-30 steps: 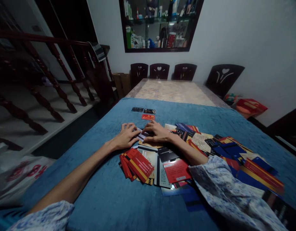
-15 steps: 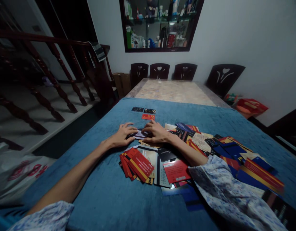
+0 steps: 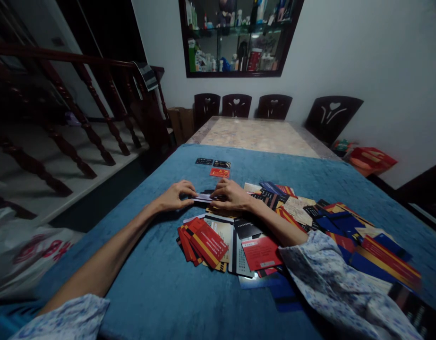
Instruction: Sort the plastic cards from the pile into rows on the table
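Table runs away from the viewer: blue cloth over the near part, bare beige stone-look top w/ greyish border at the far end. Room's dim. Dark wood chairs w/ heart cut-outs stand past the far edge, one more off the far R corner. Wall behind has a dark-framed display cabinet w/ glass shelves, bottles etc. Brown cardboard box sits near the far L corner; dark wood railing runs along the L side of the rm. Red bag is off the R edge; white plastic bag w/ red print by the L edge, near end.

Pale card is on the cloth, approx. midway btwn L & R edges. L hand pinches its L end, thumb vs. fingers; R hand pinches the other end & hides it. Two black cards & a red card lie just beyond, toward the far edge. Red-and-yellow cards fan out nearer the viewer, overlapping others. Big mixed card pile spreads toward the R edge; R forearm & floral sleeve cross over & block part of it.
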Available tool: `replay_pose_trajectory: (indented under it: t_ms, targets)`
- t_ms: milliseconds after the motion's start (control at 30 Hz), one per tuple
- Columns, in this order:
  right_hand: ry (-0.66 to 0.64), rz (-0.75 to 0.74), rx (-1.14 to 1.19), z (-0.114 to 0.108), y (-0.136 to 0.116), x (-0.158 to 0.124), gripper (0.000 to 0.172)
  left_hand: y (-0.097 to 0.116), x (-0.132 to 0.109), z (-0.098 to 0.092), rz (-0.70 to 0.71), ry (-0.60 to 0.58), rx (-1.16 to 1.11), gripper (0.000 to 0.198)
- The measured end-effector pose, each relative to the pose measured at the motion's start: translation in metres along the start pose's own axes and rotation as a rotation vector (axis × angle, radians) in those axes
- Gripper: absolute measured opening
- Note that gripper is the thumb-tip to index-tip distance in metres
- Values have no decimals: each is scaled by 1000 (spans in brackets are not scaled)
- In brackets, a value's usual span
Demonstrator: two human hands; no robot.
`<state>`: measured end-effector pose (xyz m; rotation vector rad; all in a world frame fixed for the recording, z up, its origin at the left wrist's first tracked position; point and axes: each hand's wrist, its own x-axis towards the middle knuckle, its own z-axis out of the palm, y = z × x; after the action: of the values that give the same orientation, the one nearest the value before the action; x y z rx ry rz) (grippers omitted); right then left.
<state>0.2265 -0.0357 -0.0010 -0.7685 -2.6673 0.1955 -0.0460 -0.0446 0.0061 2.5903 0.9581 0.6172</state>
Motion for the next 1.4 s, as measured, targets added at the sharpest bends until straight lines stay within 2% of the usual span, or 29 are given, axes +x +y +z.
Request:
replay_pose_trajectory:
  t_ms: [267,400,567,767,967,1267,1400]
  targets:
    - [69,-27,97,-3,-1,0,33,-7,-2,-3,-24,79,-100,21]
    - [124,50,55,1,-1,2,36,-7,-1,1,-96,146,-110,25]
    - [188,172,31,8,3,1,28,-2,1,9,-184,211,-88,25]
    - [172,237,-10,9,2,1,32,-2,2,19,-226,276,-68,27]
    - [114,281,-84,7,-2,1,42,-1,3,27,-232,322,-40,38]
    - [75,303,-120,4,-5,0,47,0,3,34,-192,293,71,50]
    - [57,299,-118,3,-6,2,47,0,5,35,-195,295,107,48]
